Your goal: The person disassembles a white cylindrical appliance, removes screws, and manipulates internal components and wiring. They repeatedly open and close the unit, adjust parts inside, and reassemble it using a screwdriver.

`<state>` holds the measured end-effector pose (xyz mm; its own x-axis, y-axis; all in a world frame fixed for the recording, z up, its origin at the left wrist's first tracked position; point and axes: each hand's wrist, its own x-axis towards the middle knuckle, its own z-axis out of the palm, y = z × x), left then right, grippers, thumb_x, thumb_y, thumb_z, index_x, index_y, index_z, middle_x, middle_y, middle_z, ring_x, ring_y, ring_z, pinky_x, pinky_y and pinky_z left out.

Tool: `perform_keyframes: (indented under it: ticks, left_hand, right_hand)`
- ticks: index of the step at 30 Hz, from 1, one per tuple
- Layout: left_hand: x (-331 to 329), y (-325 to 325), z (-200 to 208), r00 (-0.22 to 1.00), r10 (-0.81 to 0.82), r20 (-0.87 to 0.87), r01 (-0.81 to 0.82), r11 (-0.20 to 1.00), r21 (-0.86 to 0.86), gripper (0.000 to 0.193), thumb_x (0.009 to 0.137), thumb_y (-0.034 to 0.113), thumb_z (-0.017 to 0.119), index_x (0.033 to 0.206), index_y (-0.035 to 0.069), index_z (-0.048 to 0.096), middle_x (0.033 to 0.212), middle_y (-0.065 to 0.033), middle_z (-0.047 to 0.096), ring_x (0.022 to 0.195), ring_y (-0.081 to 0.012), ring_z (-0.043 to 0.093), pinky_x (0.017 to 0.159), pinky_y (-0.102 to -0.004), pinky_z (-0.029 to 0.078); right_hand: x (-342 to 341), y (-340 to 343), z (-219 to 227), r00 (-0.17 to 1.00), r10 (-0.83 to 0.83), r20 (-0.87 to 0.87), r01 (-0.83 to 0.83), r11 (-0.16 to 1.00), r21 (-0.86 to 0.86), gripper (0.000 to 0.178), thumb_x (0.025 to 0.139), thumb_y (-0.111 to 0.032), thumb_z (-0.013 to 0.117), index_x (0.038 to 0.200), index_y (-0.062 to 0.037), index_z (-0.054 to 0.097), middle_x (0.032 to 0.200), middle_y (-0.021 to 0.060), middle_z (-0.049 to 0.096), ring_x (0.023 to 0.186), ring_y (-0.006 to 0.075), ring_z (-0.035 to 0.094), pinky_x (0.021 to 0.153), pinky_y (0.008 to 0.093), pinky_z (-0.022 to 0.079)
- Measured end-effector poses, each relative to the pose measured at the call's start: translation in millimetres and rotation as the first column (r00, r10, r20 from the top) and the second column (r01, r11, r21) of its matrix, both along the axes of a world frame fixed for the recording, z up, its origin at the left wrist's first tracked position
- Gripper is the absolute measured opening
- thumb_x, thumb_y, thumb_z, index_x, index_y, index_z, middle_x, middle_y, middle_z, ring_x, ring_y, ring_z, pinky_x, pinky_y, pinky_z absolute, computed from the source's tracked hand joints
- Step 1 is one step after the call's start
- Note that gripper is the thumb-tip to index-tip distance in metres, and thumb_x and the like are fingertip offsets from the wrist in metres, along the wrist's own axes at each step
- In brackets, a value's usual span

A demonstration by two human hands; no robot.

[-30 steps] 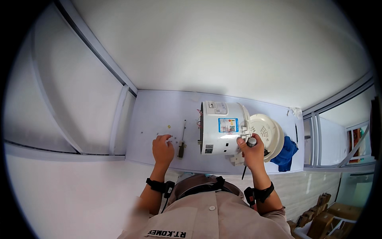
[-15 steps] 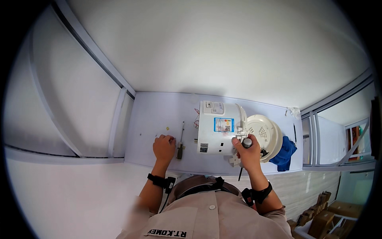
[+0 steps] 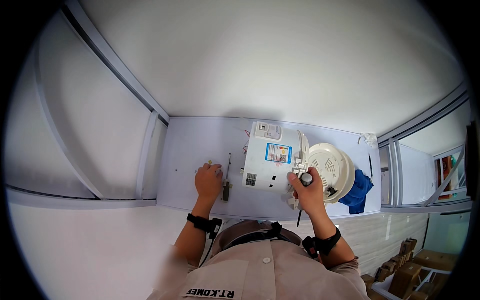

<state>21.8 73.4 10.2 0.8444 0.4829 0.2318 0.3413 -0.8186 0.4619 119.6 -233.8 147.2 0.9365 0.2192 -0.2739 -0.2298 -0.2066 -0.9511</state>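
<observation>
Head view: the white shell (image 3: 262, 167), midway along the desk (image 3: 192, 140) between front and back edges, looks stiff and slippery, best held by its rims. The right hand (image 3: 311, 194) grips a screwdriver (image 3: 306, 179); whether the left hand's (image 3: 208, 183) curled fingers hold anything, I cannot tell.

Housing (image 3: 260, 162): white cylinder on its side, axis running left to right; a blue-edged label (image 3: 278, 153) and small dark square holes (image 3: 273, 178) mark its wall, red wires (image 3: 245, 142) emerge at the left. Screwdriver (image 3: 306, 178): gripped in the right hand (image 3: 312, 193), dark shaft toward the wearer. Second screwdriver (image 3: 226, 192): flat on the desk (image 3: 192, 137), shaft pointing away, just beside the left hand (image 3: 208, 183).
</observation>
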Motion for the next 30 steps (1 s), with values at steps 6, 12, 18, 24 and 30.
perform_keyframes:
  ticks: [6,12,18,24,30]
  left_hand:
    - [7,5,-9,0.998,0.003,-0.06,0.001,0.998,0.065,0.009,0.085,0.015,0.078,0.093,0.012,0.079,0.092,-0.0091,0.07,0.088,-0.0337,0.066,0.077,-0.046,0.055]
    - [-3,7,-9,0.998,0.062,-0.001,-0.062,0.998,0.016,0.008,0.089,0.017,0.076,0.093,0.011,0.079,0.092,-0.009,0.071,0.089,-0.0338,0.067,0.077,-0.0471,0.055]
    - [-14,16,-18,0.999,0.043,0.019,-0.044,0.999,0.011,0.008,0.089,0.015,0.076,0.096,0.011,0.078,0.093,-0.0091,0.071,0.089,-0.0335,0.066,0.078,-0.0469,0.054]
    - [-10,12,-2,0.983,0.055,0.177,-0.05,0.998,-0.032,0.009,0.088,0.011,0.078,0.097,0.011,0.077,0.09,-0.0093,0.07,0.089,-0.0345,0.066,0.079,-0.045,0.054]
    - [-8,-8,39,0.982,-0.013,0.189,0.136,0.743,-0.656,0.007,0.099,0.012,0.072,0.104,0.006,0.074,0.108,-0.0053,0.074,0.096,-0.0204,0.069,0.082,-0.0346,0.054]
  right_hand:
    - [0,-2,6,0.999,0.038,-0.017,-0.037,0.999,0.013,0.045,0.094,-0.03,0.084,0.116,0.0013,0.059,0.079,0.0034,0.067,0.057,0.0087,0.058,0.05,0.0257,0.047]
    - [0,-3,7,0.999,0.042,-0.013,-0.042,0.999,0.03,0.042,0.095,-0.026,0.083,0.118,-0.0007,0.059,0.078,0.002,0.066,0.056,0.008,0.057,0.049,0.025,0.045]
    - [-1,-5,2,1.0,0.009,0.016,-0.009,0.999,0.034,0.039,0.098,-0.021,0.079,0.126,-0.0007,0.062,0.077,0.0006,0.065,0.055,0.0078,0.056,0.049,0.0253,0.044]
    - [-1,-7,-10,0.995,-0.042,0.095,0.042,0.999,0.001,0.036,0.1,-0.022,0.076,0.126,0.0003,0.066,0.077,-0.0004,0.065,0.056,0.0076,0.055,0.05,0.0251,0.043]
    - [1,-13,-21,0.984,-0.075,0.164,0.073,0.997,0.014,0.034,0.103,-0.026,0.074,0.124,-0.0001,0.067,0.073,-0.0013,0.062,0.055,0.0071,0.053,0.051,0.0246,0.043]
